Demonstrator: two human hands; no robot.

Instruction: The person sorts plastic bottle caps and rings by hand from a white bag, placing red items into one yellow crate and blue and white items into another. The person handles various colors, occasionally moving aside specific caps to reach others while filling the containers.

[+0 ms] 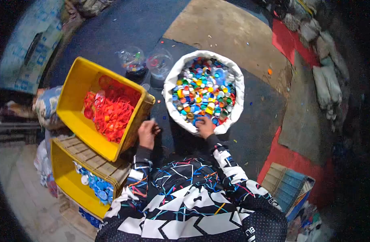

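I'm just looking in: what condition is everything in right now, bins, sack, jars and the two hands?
White sack: open, rim rolled down, full of mixed coloured bottle caps.
Upper yellow bin: tilted, holding red caps.
Lower yellow bin: on its side, holding blue caps.
Two clear jars: upright, a few caps inside.
Left hand: beside the upper bin's corner, grip unclear.
Right hand: in the sack among the caps, grip unclear.
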